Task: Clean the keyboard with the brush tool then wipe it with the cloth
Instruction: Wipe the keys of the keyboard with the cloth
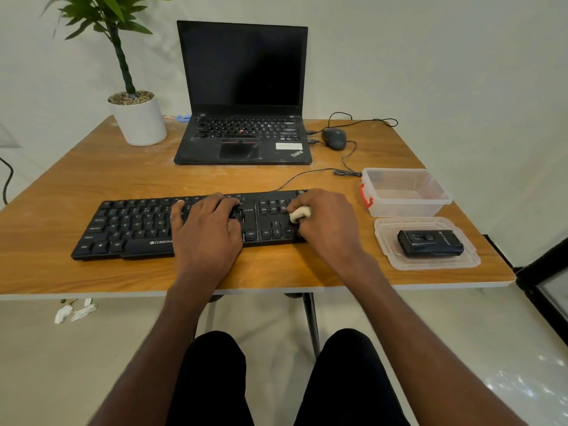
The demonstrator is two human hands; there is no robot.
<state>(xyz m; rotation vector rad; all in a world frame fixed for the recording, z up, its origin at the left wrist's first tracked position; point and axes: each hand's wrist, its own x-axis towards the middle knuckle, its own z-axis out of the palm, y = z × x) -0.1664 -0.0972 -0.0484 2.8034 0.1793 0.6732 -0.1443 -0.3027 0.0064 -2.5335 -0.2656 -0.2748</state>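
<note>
Black Zebronics keyboard lying across the near middle of the wooden bench, cable running from its far edge toward the right. Left hand spread flat on the middle keys, fingers straight and pressing down, gripping nothing. Right hand over the keyboard's right end near the arrow keys, fingers curled round a small wad of pale cloth, the wad touching the keys. Far of the keyboard, an open ThinkPad laptop with a dark screen; just right of it a wired black mouse. At the far left, a potted plant in a white pot. At the right edge, a clear plastic container with a red clasp; nearer, its lid lying flat on the bench and carrying a small black case, contents not discernible. White scraps on the floor below the bench's near left edge. Black-clad legs at the bottom of the view.
</note>
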